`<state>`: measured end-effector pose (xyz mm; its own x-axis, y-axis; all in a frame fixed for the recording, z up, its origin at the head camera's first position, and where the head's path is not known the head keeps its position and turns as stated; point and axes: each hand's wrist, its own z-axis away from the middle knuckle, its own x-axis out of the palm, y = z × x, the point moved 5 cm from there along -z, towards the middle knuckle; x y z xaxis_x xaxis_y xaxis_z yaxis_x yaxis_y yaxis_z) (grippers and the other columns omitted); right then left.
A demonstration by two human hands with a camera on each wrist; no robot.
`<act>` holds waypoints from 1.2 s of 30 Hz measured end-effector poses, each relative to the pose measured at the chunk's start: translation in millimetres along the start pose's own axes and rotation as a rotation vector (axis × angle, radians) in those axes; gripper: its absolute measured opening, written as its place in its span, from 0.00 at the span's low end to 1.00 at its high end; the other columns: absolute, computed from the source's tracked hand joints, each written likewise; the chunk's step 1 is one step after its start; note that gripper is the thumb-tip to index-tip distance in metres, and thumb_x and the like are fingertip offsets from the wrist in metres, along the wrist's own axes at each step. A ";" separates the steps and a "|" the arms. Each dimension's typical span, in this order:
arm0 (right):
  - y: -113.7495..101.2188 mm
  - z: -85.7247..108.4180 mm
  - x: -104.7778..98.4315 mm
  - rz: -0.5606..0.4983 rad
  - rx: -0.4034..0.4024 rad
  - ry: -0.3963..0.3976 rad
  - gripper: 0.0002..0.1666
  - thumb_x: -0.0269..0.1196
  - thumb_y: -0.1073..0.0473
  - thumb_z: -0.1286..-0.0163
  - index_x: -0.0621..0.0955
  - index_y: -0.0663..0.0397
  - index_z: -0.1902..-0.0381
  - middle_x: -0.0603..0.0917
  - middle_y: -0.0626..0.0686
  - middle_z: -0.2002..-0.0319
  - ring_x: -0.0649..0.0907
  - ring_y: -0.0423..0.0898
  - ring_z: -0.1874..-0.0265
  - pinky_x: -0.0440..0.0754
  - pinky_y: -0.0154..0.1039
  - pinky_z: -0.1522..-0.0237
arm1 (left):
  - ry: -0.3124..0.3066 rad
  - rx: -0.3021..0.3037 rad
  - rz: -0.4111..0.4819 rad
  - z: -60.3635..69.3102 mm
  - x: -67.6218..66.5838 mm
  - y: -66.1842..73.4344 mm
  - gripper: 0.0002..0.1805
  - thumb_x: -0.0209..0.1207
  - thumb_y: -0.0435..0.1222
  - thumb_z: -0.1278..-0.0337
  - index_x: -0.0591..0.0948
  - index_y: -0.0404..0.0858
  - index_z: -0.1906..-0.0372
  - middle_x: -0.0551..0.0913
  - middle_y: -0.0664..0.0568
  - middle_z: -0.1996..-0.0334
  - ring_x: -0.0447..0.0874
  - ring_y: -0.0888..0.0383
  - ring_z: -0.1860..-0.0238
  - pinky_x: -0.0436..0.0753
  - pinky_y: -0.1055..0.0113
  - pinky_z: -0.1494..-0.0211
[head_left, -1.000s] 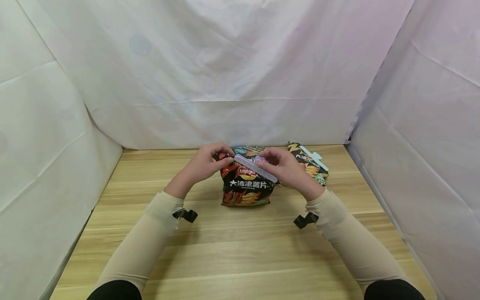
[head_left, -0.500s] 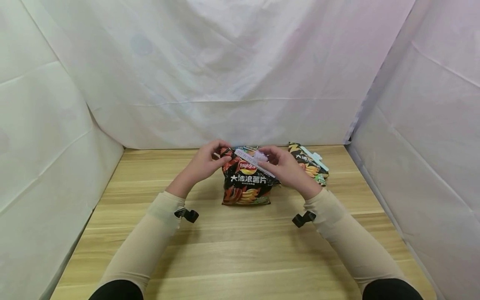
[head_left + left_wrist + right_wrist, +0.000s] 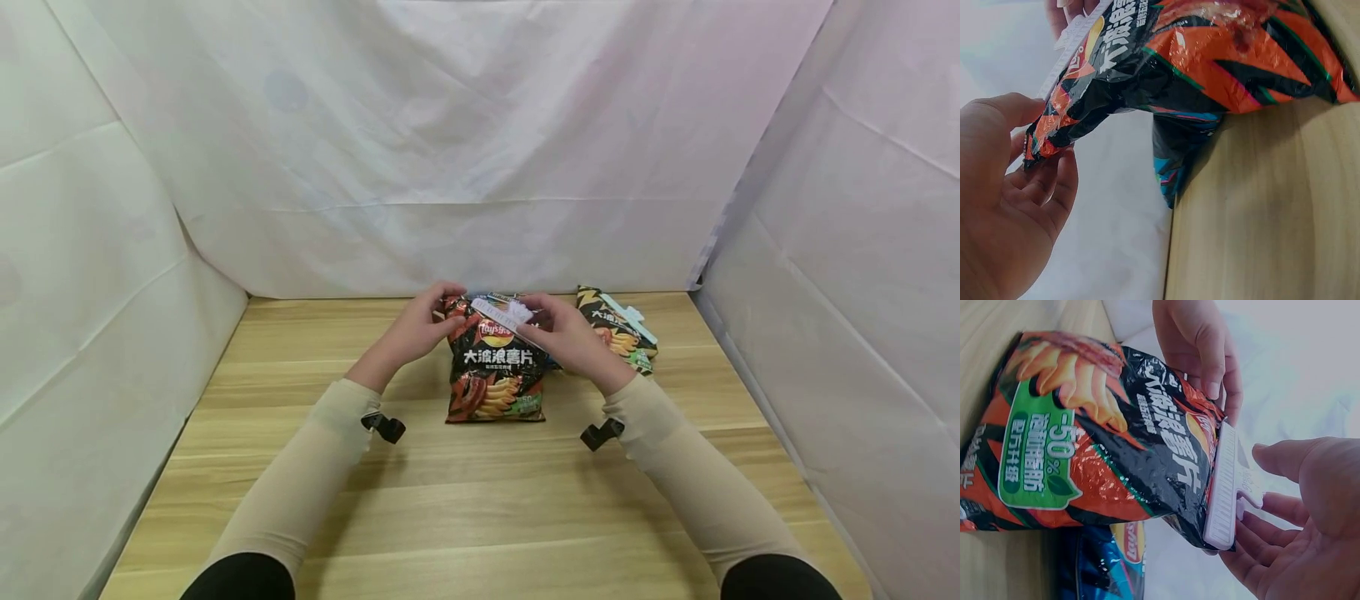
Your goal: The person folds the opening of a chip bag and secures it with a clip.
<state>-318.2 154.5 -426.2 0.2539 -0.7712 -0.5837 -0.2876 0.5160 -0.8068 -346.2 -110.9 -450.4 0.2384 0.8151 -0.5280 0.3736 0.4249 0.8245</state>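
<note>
A black and orange bag of chips (image 3: 497, 375) stands on the table between my hands, leaning back a little. Across its folded top corner sits a pale lilac bag clip (image 3: 1222, 481), its handle facing the right hand. My left hand (image 3: 416, 329) pinches the bag's upper left edge between thumb and fingers, as the left wrist view shows. On the other side my right hand (image 3: 1319, 515) is spread around the clip. Its thumb is apart from the clip handle, and its fingers reach behind the clip; whether they touch it is hard to tell.
Behind the held bag is a blue and black chip bag (image 3: 1094, 562), mostly hidden. To the right lies another black chip bag (image 3: 615, 333) with a light blue clip (image 3: 632, 315) on it. White cloth (image 3: 465, 167) hangs along the table's back and sides.
The bag has tilted more upright and its bottom edge has come slightly toward me. The clip has risen slightly. My right thumb and fingers have loosened from the clip handle.
</note>
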 end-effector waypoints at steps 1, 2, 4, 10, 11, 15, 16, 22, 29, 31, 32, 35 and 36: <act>1.6 -0.5 0.3 0.012 -0.002 0.002 0.32 0.70 0.55 0.17 0.76 0.55 0.21 0.85 0.59 0.35 0.89 0.55 0.45 0.88 0.55 0.45 | -0.001 -0.002 -0.011 -1.0 1.6 -1.4 0.25 0.66 0.39 0.18 0.77 0.42 0.24 0.82 0.49 0.37 0.83 0.49 0.43 0.86 0.52 0.49; 3.4 -1.0 0.9 0.022 -0.004 0.002 0.32 0.69 0.55 0.17 0.76 0.56 0.22 0.84 0.60 0.34 0.88 0.56 0.44 0.88 0.56 0.44 | -0.005 -0.003 -0.016 -1.7 3.3 -2.7 0.24 0.66 0.39 0.18 0.78 0.41 0.25 0.82 0.49 0.36 0.83 0.49 0.42 0.86 0.51 0.47; 7.2 -1.9 2.7 0.028 -0.001 -0.002 0.31 0.69 0.56 0.17 0.77 0.57 0.22 0.83 0.60 0.33 0.88 0.58 0.41 0.87 0.57 0.42 | -0.011 -0.008 -0.024 -3.0 6.6 -5.6 0.22 0.66 0.39 0.18 0.79 0.41 0.27 0.82 0.48 0.36 0.82 0.48 0.39 0.85 0.49 0.42; 20.4 -5.3 9.2 0.044 0.018 -0.011 0.27 0.69 0.57 0.17 0.79 0.57 0.25 0.85 0.60 0.35 0.87 0.58 0.40 0.87 0.57 0.41 | -0.026 -0.032 -0.018 -5.4 15.2 -15.0 0.19 0.65 0.38 0.17 0.81 0.42 0.30 0.80 0.46 0.32 0.80 0.46 0.32 0.81 0.46 0.32; 22.2 -5.8 9.7 0.044 0.019 -0.008 0.27 0.69 0.57 0.17 0.79 0.57 0.26 0.85 0.60 0.35 0.87 0.58 0.40 0.87 0.57 0.40 | -0.025 -0.035 -0.018 -5.9 16.1 -16.2 0.19 0.65 0.38 0.17 0.81 0.42 0.30 0.80 0.46 0.32 0.80 0.46 0.32 0.81 0.46 0.32; 24.9 -6.0 10.1 0.038 0.028 0.000 0.25 0.69 0.56 0.17 0.80 0.57 0.28 0.86 0.60 0.36 0.87 0.58 0.40 0.86 0.58 0.40 | -0.026 -0.030 -0.038 -9.2 19.3 -22.6 0.20 0.65 0.38 0.18 0.81 0.40 0.29 0.81 0.46 0.32 0.80 0.46 0.31 0.80 0.46 0.30; 25.4 -6.4 10.5 0.037 0.027 -0.001 0.25 0.69 0.57 0.17 0.81 0.58 0.28 0.86 0.61 0.36 0.87 0.58 0.40 0.86 0.58 0.39 | -0.028 -0.028 -0.042 -9.8 19.8 -23.8 0.21 0.65 0.38 0.18 0.80 0.38 0.29 0.81 0.45 0.32 0.80 0.45 0.31 0.80 0.46 0.29; 26.7 -7.2 12.6 0.041 0.037 -0.003 0.26 0.69 0.58 0.17 0.80 0.62 0.28 0.86 0.63 0.37 0.87 0.59 0.40 0.85 0.59 0.38 | -0.028 -0.040 -0.069 -9.2 21.6 -31.2 0.26 0.65 0.38 0.19 0.77 0.31 0.26 0.76 0.38 0.27 0.77 0.42 0.27 0.78 0.44 0.26; 27.0 -4.6 13.2 0.050 0.046 -0.008 0.28 0.69 0.53 0.17 0.80 0.57 0.26 0.85 0.63 0.34 0.86 0.59 0.38 0.85 0.61 0.38 | 0.004 -0.063 -0.147 -1.2 16.4 -30.2 0.25 0.64 0.39 0.18 0.79 0.35 0.26 0.76 0.42 0.25 0.73 0.42 0.23 0.73 0.42 0.22; 27.6 -4.3 13.1 0.043 0.051 -0.006 0.28 0.69 0.53 0.17 0.81 0.56 0.26 0.84 0.63 0.33 0.86 0.58 0.37 0.85 0.61 0.38 | 0.016 -0.066 -0.147 1.5 13.4 -28.8 0.24 0.64 0.39 0.19 0.80 0.37 0.27 0.77 0.44 0.26 0.73 0.43 0.23 0.72 0.41 0.21; 27.4 -4.2 13.1 0.040 0.051 -0.004 0.27 0.69 0.53 0.17 0.81 0.56 0.26 0.84 0.63 0.33 0.85 0.59 0.37 0.85 0.61 0.37 | 0.023 -0.067 -0.148 2.5 11.9 -28.7 0.23 0.64 0.38 0.19 0.80 0.38 0.27 0.77 0.45 0.26 0.72 0.43 0.23 0.71 0.42 0.21; 27.4 -3.5 12.8 0.033 0.047 -0.003 0.27 0.69 0.55 0.17 0.81 0.58 0.27 0.83 0.64 0.32 0.86 0.59 0.37 0.85 0.61 0.38 | 0.042 -0.080 -0.142 5.9 8.2 -27.9 0.22 0.65 0.38 0.19 0.81 0.40 0.28 0.79 0.47 0.28 0.74 0.44 0.24 0.72 0.42 0.21; 27.4 -2.9 12.5 0.036 0.044 -0.003 0.27 0.69 0.55 0.17 0.81 0.59 0.27 0.84 0.64 0.32 0.86 0.59 0.38 0.85 0.61 0.38 | 0.046 -0.086 -0.138 7.7 7.2 -27.5 0.22 0.65 0.38 0.19 0.81 0.40 0.28 0.79 0.47 0.28 0.75 0.43 0.25 0.72 0.42 0.22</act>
<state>-325.6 157.9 -455.3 0.2467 -0.7509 -0.6126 -0.2555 0.5594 -0.7885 -347.9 -119.8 -478.5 0.1476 0.7629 -0.6294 0.3213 0.5649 0.7600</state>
